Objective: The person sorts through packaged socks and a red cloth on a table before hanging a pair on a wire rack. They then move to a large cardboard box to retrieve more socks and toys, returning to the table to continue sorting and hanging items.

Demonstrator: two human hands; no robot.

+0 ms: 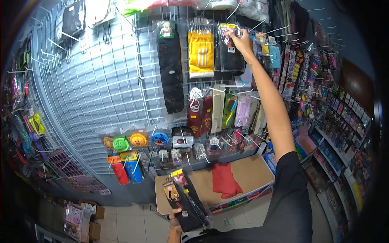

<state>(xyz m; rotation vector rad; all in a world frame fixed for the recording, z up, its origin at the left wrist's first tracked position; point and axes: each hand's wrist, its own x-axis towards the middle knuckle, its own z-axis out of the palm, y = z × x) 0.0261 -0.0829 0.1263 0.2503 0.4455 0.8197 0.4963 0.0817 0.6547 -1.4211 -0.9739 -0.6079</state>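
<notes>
In the head view, my left hand is low in front of me, its fingers closed on packets of black socks in clear wrapping with printed labels. My right arm is stretched up to the wire grid wall. There my right hand pinches the top of a hanging packet of black socks, by its yellow tag. Directly left of that packet hang yellow socks with white stripes. Farther left is a long black packet with a green card at its top.
A brown tabletop below carries a folded red cloth. Metal hooks stick out across the wire grid. Character-face items hang lower on the wall. Stocked shelves stand at the right, and boxes at lower left.
</notes>
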